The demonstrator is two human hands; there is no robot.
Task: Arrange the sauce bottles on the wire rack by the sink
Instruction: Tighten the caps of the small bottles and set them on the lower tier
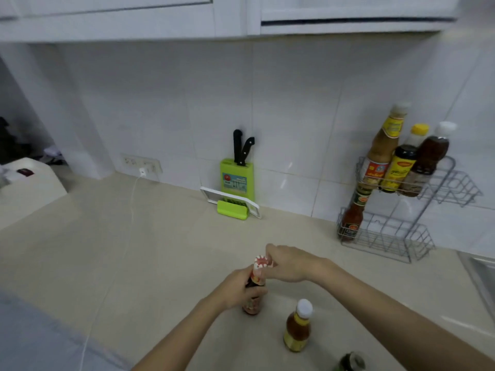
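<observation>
A dark sauce bottle [253,303] with a red-and-white cap stands on the counter in front of me. My left hand [239,289] grips its neck. My right hand [288,263] pinches its cap from the right. An amber bottle [297,329] with a white cap stands on the counter just right of it, untouched. A green-topped bottle [351,362] shows at the bottom edge. The two-tier wire rack [396,236] stands at the back right. Three bottles [396,167] fill the left end of its upper tier. One red sauce bottle [352,218] stands in the lower tier's left end.
A green knife block [237,178] with two black-handled knives stands against the tiled wall, a white and green board holder [231,206] in front of it. A white charger cable [132,207] runs from the wall socket across the counter. The sink edge [479,274] lies at the right.
</observation>
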